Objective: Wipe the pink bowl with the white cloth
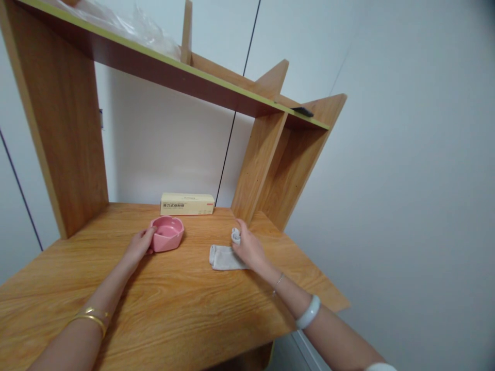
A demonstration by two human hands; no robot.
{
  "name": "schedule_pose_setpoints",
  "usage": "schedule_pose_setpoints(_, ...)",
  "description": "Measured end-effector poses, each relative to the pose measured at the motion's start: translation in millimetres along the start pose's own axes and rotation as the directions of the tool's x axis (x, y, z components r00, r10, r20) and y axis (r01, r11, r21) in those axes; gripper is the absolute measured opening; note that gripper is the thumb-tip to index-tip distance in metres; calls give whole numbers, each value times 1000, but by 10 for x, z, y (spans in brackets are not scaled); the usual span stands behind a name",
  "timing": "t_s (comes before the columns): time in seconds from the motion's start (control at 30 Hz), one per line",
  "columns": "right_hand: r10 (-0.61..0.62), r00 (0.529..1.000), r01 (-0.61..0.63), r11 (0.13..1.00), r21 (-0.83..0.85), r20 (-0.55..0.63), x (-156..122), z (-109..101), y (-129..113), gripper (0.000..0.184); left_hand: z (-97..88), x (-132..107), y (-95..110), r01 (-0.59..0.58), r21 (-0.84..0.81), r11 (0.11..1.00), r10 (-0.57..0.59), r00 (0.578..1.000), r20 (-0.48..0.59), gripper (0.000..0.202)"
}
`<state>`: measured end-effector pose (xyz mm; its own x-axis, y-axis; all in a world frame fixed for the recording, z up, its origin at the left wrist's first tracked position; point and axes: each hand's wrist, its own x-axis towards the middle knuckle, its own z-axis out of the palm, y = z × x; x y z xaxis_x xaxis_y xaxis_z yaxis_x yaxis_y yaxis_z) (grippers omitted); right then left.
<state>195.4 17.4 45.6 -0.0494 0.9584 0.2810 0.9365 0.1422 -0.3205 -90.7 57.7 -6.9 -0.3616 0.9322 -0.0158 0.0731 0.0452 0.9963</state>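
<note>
Wooden desk (174, 309) against a white wall: the left hand (138, 248) grips the pink bowl (167, 233) by its near side, and the right hand (249, 250) pinches the grey cloth (224, 257) just beside. Bare board lies between them. A cream box (187, 204) sits behind, and the desk's right edge is near.

**Tally: 2 hands, 3 things on the surface, 4 wrist bands**

2 hands show: 1 left hand (138, 248) and 1 right hand (249, 249). The surface (185, 304) carries 1 pink bowl (167, 233), 1 grey cloth (224, 256) and 1 pale yellow box (187, 204). The wrists bear 2 gold bangles (91, 316), 1 white bangle (309, 312) and 1 thin chain bracelet (277, 282). The upper shelf (174, 69) holds 1 small black object (302, 111) and 1 clear plastic sheet (127, 23).
</note>
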Motion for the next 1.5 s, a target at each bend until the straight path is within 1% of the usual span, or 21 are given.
schedule_pose_setpoints(0.1,-52,990,52,999,6,131,-60,232,-227,68,0,-34,19,4,-3,1000,-4,1000,15,28)
schedule_pose_setpoints(0.17,-101,974,99,995,20,205,-86,312,-291,64,2,-43,21,-3,-9,1000,3,1000,24,28)
schedule_pose_setpoints(0.2,-126,966,123,992,29,224,-89,317,-300,62,4,-42,20,-5,-10,1000,5,1000,22,28)
schedule_pose_setpoints(0.27,-148,963,144,989,35,224,-75,259,-281,55,7,-33,15,-3,-4,1000,3,1000,19,27)
schedule_pose_setpoints(0.33,-154,969,153,988,20,194,-58,151,-228,46,9,-18,12,3,3,1000,-4,1000,17,28)
schedule_pose_setpoints(0.43,-234,953,246,969,-37,193,-103,25,-123,39,9,-7,13,10,8,1000,-10,1000,18,29)
schedule_pose_setpoints(0.5,-302,925,332,937,-107,230,-192,21,-56,35,8,-11,16,5,22,1000,-5,1000,7,30)
schedule_pose_setpoints(0.57,-332,907,390,895,-217,258,-289,59,-1,26,7,-18,19,-4,44,999,4,1000,-10,30)
schedule_pose_setpoints(0.63,-334,902,414,851,-324,274,-356,83,41,21,8,-20,19,-13,66,998,14,1000,-12,29)
schedule_pose_setpoints(0.7,-319,900,417,830,-371,298,-382,39,70,25,9,-16,18,-17,90,996,18,1000,-9,28)
schedule_pose_setpoints(0.77,-293,885,419,840,-345,362,-376,-81,90,24,10,-9,19,-13,116,993,15,1000,-13,29)
schedule_pose_setpoints(0.87,-253,823,407,887,-217,508,-330,-300,82,18,14,-9,24,-12,142,990,15,1000,-19,32)
schedule_pose_setpoints(0.9,-250,810,392,903,-173,530,-304,-349,62,19,15,-12,27,-18,146,989,20,1000,-17,32)
schedule_pose_setpoints(0.93,-252,814,372,918,-138,523,-270,-374,31,22,17,-17,30,-22,148,989,25,1000,-15,32)
schedule_pose_setpoints(0.97,-258,834,351,930,-108,488,-227,-372,-13,26,19,-23,33,-26,150,988,28,1000,-13,32)
schedule_pose_setpoints(1.07,-276,906,292,956,-1,322,-57,-218,-209,32,26,-41,40,-32,144,989,33,999,-6,32)
schedule_pose_setpoints(1.13,-286,921,268,958,101,263,82,-40,-378,35,29,-49,40,-41,138,990,42,999,-8,32)
schedule_pose_setpoints(1.23,-273,932,225,952,210,238,298,238,-632,44,29,-47,28,-56,133,990,58,998,-10,32)
schedule_pose_setpoints(1.3,-248,936,183,949,258,250,429,400,-775,48,28,-35,13,-63,132,989,64,998,-3,33)
schedule_pose_setpoints(1.37,-208,934,114,944,310,289,539,538,-887,48,27,-18,-5,-67,130,989,68,998,2,34)
schedule_pose_setpoints(1.5,-132,900,-61,906,420,415,690,742,-1019,40,34,6,-30,-56,131,990,56,998,1,36)
